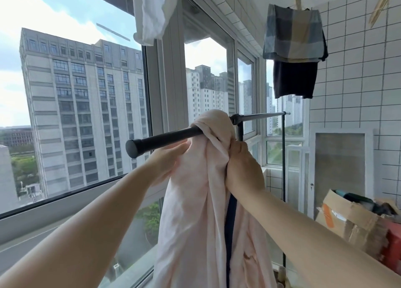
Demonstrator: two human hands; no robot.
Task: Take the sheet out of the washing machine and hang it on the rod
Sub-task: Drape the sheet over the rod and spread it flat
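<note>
A pale pink sheet (195,201) hangs bunched over the dark rod (165,138) of a clothes rack, its folds falling down past the frame's bottom. My left hand (167,161) reaches under the rod and holds the sheet's left side; its fingertips are hidden in the cloth. My right hand (240,166) grips a bunched fold on the sheet's right side, just below the rod. The rod's capped end points toward me at the left. The washing machine is not in view.
Large windows (82,105) run along the left and far side. A white cloth (152,12) hangs overhead, and a plaid garment over a dark one (295,55) at upper right. Cardboard boxes (351,224) stand by the tiled wall at right.
</note>
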